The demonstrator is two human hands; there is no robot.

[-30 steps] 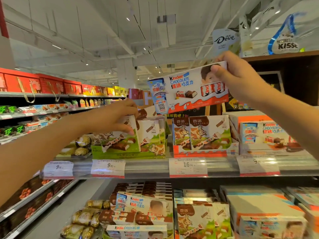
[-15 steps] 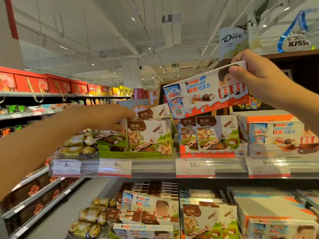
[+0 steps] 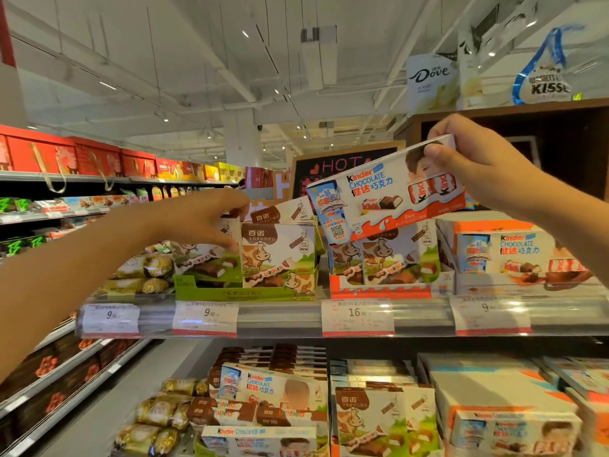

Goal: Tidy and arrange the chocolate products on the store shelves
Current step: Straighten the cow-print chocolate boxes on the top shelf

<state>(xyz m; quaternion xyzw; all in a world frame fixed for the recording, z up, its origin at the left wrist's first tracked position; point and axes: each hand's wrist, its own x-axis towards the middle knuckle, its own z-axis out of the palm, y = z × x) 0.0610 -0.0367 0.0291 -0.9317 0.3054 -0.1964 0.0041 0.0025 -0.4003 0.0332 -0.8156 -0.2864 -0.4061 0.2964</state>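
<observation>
My right hand (image 3: pixel 481 173) is held high at the right, pinching the right end of a white and red Kinder Chocolate box (image 3: pixel 385 196). That box hangs tilted in the air above an orange tray (image 3: pixel 379 291) of cow-print chocolate boxes. My left hand (image 3: pixel 201 222) reaches in from the left, with fingers over the top and thumb on the front of the leftmost cow-print box (image 3: pixel 207 258). This box stands in a green display tray (image 3: pixel 244 294) beside another upright cow-print box (image 3: pixel 276 255).
A stack of Kinder boxes (image 3: pixel 514 252) fills the top shelf's right end and gold-wrapped chocolates (image 3: pixel 145 275) sit at its left. Price tags line the shelf rail (image 3: pixel 280 316). The lower shelf (image 3: pixel 273 387) holds mixed Kinder, cow-print and gold-wrapped packs. A dark cabinet (image 3: pixel 560 153) stands behind my right hand.
My left hand has slid right along the green tray to the leftmost cow-print box, which now stands straighter. My right hand has held the Kinder box at about the same height.
</observation>
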